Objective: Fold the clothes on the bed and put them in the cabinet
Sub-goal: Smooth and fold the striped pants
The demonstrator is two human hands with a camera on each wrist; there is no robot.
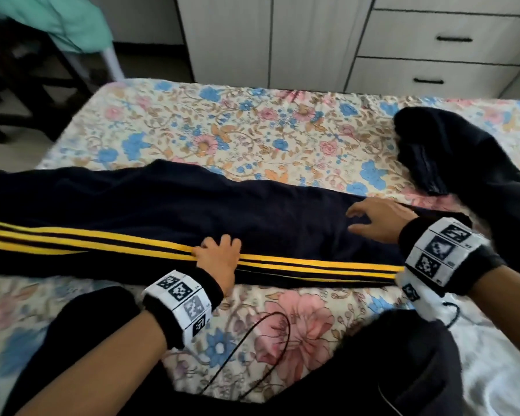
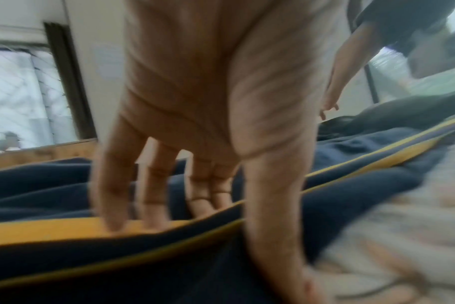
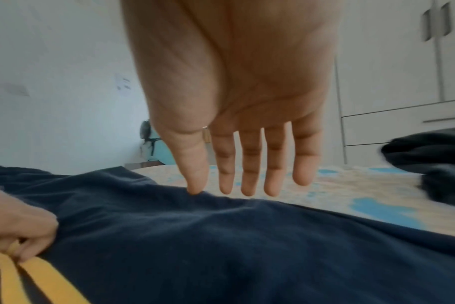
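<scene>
Navy trousers [image 1: 168,211] lie lengthwise along the bed's [image 1: 222,121] near edge; left hand [image 1: 218,259] presses, perhaps pinches, the yellow stripe [image 1: 102,240]; right hand [image 1: 379,219] hovers spread, thumb touching

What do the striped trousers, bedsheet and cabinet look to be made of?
Navy trousers: soft matte knit, probably fleece or jersey; they rumple softly, and the yellow stripes look sewn on. Floral bedsheet: thin printed woven cloth, likely cotton. Cabinet: pale matte laminate or painted board, faint grain.
</scene>
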